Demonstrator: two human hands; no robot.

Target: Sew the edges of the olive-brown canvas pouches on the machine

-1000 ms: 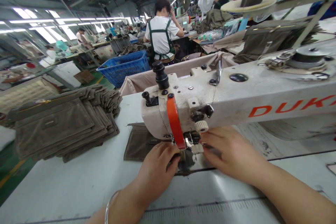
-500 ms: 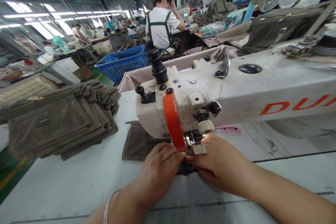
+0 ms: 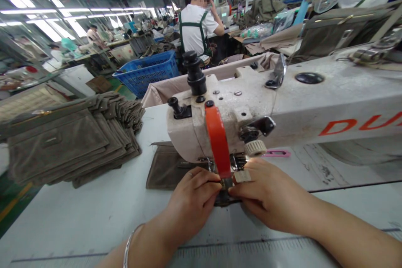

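A white sewing machine (image 3: 216, 123) with an orange guard (image 3: 217, 140) over its needle area stands in front of me. Under its head lies a dark grey-brown fabric piece (image 3: 161, 171), partly hidden by the machine and my hands. My left hand (image 3: 191, 199) pinches the piece just left of the needle area, thumb and fingers together. On the other side, my right hand (image 3: 271, 194) is closed on the same work, its fingertips beside the presser foot. A short dark strip shows between the two sets of fingertips. The needle itself is hidden behind the guard.
A stack of similar grey-brown fabric pieces (image 3: 72, 142) lies at the table's left. A pink thread snipper (image 3: 276, 153) rests behind my right hand. Beyond the table are a blue crate (image 3: 147, 73) and a seated person (image 3: 194, 29). A ruler strip (image 3: 245, 247) runs along the near edge.
The view has shifted slightly, so the machine appears further right. My fingertips are a little further apart, and more of the dark strip shows between them. Both hands keep hold of the fabric.
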